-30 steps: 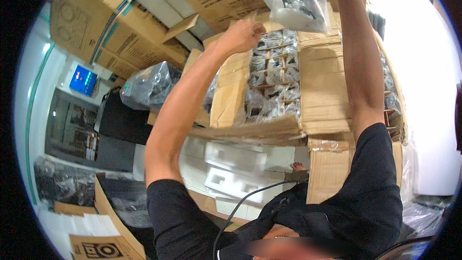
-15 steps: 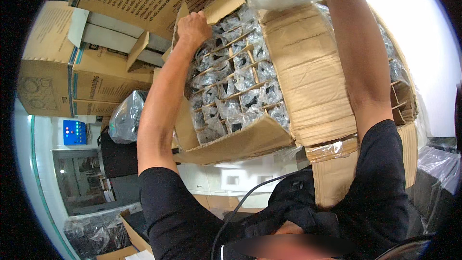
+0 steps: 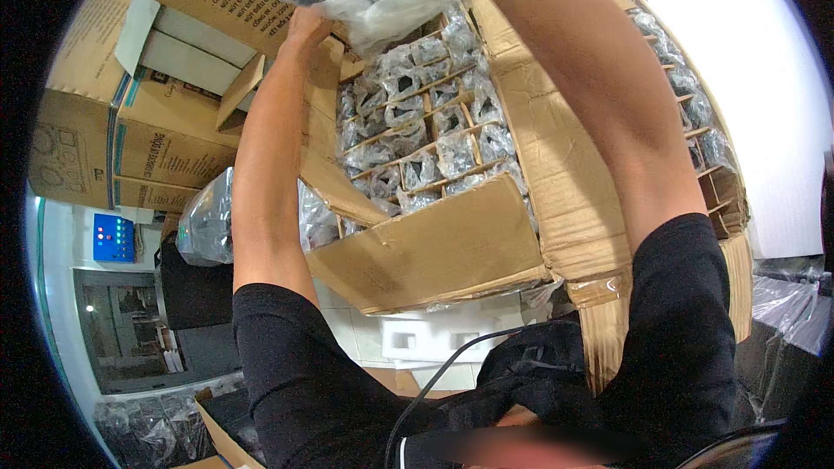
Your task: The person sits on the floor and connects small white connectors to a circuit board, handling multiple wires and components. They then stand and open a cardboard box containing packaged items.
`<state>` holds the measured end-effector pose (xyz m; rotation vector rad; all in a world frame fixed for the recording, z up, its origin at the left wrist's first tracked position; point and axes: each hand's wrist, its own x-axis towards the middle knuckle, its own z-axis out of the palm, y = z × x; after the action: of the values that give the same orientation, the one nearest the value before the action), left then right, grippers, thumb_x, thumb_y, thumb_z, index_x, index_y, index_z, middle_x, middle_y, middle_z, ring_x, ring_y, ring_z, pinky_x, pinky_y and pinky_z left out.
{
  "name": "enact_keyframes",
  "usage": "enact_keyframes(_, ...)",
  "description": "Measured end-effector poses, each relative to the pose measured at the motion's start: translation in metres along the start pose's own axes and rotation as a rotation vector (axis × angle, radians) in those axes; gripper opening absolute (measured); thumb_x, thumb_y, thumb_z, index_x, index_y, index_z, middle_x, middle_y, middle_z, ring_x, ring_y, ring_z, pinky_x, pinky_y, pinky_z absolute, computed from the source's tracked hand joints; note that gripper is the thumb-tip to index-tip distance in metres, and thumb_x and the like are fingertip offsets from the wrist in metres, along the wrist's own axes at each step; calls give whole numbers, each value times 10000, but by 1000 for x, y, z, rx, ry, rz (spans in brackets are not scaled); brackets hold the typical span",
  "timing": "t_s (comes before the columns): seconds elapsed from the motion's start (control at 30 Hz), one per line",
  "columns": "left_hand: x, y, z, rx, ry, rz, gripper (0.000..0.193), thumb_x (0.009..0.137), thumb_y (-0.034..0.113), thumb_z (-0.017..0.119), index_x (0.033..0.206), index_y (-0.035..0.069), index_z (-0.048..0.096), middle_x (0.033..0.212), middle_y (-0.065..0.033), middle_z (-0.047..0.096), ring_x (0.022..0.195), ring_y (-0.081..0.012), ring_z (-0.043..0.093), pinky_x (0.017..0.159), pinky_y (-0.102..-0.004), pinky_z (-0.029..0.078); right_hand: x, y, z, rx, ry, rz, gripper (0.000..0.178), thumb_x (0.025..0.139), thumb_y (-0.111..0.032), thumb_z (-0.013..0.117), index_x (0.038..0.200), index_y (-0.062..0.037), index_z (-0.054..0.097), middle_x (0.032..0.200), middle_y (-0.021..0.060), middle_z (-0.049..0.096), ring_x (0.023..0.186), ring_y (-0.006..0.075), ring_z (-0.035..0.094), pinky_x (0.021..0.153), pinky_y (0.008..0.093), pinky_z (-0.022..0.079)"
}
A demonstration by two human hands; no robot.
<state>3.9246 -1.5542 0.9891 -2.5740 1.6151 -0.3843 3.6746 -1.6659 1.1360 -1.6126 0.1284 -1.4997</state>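
Note:
My left hand (image 3: pixel 307 28) reaches to the top left, at the edge of a clear plastic bag (image 3: pixel 408 13). Its fingers are mostly hidden, so its grip cannot be made out. Dark items, apparently cables with shiny ends, lie inside the bag. Below it stands an open cardboard box (image 3: pixel 443 247) with card dividers and several items wrapped in clear plastic (image 3: pixel 420 169) in its cells. My right forearm (image 3: pixel 573 52) stretches over the box's right side and leaves the picture at the top; that hand is out of sight.
A second divided carton (image 3: pixel 721 187) with wrapped items lies under and beyond my right arm. Printed cardboard boxes (image 3: pixel 174 143) are stacked at the left. Below them are a plastic-wrapped item (image 3: pixel 207 221) and a blue panel with lights (image 3: pixel 114 238).
The plastic bag has moved left and down over the box's far end. My left hand has gone from the box's flap to the bag's edge. My right forearm has swung left.

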Motion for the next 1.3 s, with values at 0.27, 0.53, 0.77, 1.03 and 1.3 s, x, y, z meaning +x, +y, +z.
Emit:
enact_keyframes(0.27, -18, -59, 30, -361, 61, 243, 461, 856, 186, 599, 1303, 101, 524, 1059, -247, 657, 1054, -419, 601, 895, -477, 483, -58, 91, -15, -442, -197, 128, 366, 766, -316, 685, 1019, -54, 716, 960, 196, 708, 945, 315, 677, 844, 395, 523)
enact_keyframes(0.53, -107, -57, -55, -363, -65, 10, 804, 877, 389, 660, 1505, 72, 269, 1468, -220, 422, 1362, -355, 403, 1082, -425, 371, -78, 30, -75, -508, -556, 241, 442, 773, -226, 721, 1152, -11, 646, 1026, 174, 709, 925, 261, 690, 809, 347, 549)
enact_keyframes(0.77, -244, 5, -162, -743, -147, 233, 698, 930, 394, 628, 1474, 52, 357, 1468, -166, 441, 1303, -278, 484, 1047, -375, 401, -136, -127, -177, -607, -559, 334, 458, 860, -272, 703, 1211, 6, 606, 1082, 156, 695, 922, 217, 672, 786, 338, 554)
enact_keyframes(1.03, -509, 22, -243, -1024, 218, 479, 587, 932, 359, 593, 1349, -42, 490, 1307, -244, 564, 1157, -311, 595, 995, -466, 441, -364, -310, -366, -731, 59, 417, 569, 934, -332, 624, 1309, 76, 500, 1145, 175, 664, 999, 233, 651, 858, 339, 535)
enact_keyframes(1.3, -544, 180, -163, -2036, -415, 1564, 732, 756, 428, 819, 1299, 6, 569, 1119, -249, 666, 896, -383, 689, 831, -517, 542, -934, -278, -524, -1311, 462, 1624, 328, 871, -311, 539, 679, -85, 676, 641, 101, 655, 643, 249, 652, 630, 439, 505)
